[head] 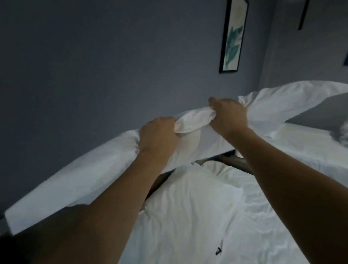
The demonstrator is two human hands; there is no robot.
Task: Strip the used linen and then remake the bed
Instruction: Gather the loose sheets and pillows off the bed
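**Pillow up in both fists, over the head end of the bed**

I've got the pillow (pixel 98 168) lifted w/ both hands, held crosswise above the head edge of the bed (pixel 234 226), right up against the grey wall (pixel 92 57). One end droops down toward the bed's near-left corner, the other end (pixel 291 99) flares up and to the right, clear of everything.

Handling, as I judge it: light, very soft, zero stiffness. It sags both sides of my grip and the white cotton case bunches wherever I squeeze. Not fragile, not slippery, but the loose case can slide over the filling, so a shallow pinch of cloth alone may just pull fabric. Better to take a deep handful, fabric plus fill, or go to the corners/open end if the case has to come off. Can't tell from here which end is the open one.

Hands: left hand (pixel 158 137) is fisted tight on a gathered wad of the pillow's top edge, knuckles up. Right hand (pixel 228 114) is likewise clenched round a bunch just beside it, a short twisted roll of cloth between the two. Both clamped, nothing slack.

Below, a second pillow (pixel 191 205) lies on the rumpled sheet at the bed's head edge. Another bed (pixel 309 147) sits off to the right; framed picture (pixel 233 32) on the wall.
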